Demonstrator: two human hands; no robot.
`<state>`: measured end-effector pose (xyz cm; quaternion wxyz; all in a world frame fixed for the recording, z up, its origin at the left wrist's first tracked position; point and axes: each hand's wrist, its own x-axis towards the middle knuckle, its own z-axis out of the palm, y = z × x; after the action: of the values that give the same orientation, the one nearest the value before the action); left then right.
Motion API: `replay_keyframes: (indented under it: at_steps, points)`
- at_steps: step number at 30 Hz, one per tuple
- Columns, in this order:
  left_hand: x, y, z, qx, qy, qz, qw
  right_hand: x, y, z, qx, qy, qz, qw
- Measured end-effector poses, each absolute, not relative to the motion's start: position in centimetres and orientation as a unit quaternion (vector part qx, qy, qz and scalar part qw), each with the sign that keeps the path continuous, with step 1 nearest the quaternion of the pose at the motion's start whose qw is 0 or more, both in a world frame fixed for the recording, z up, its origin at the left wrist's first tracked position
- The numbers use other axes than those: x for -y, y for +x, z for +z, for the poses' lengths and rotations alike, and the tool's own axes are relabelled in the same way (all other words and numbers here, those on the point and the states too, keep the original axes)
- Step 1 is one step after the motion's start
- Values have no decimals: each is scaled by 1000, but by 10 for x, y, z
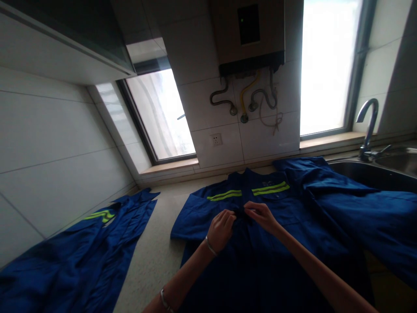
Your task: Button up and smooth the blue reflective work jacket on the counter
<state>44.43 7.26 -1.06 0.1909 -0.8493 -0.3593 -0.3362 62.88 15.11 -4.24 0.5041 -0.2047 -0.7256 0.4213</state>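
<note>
I have my left hand (223, 228) and right hand (262, 216) clamped in a pinching grip on the jacket (298, 224). Left of it, another garment (97, 252) lies on the bench (145, 248).

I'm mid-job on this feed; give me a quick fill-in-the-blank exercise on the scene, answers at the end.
1. The left hand and right hand both touch the front of a ____ jacket.
2. On the left arm, ____ silver bangles are visible.
3. Of the hoses under the wall unit, the middle one is coloured ____.
4. The faucet stands toward the picture's ____ edge.

Missing words: blue; two; yellow; right.
</note>
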Motion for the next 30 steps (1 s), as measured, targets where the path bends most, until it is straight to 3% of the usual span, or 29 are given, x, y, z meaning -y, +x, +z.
replay_keyframes:
  at_steps: [6,20,30]
  points:
    - [-78,438,-15,393,-840,-340,156,-147,631,-41,739,-161,441,483]
    - [-85,444,-20,419,-812,-393,100,-146,625,-47,792,-203,294,495]
    - [-85,453,-29,542,-802,-238,76,-142,623,-54,850,-196,220,436]
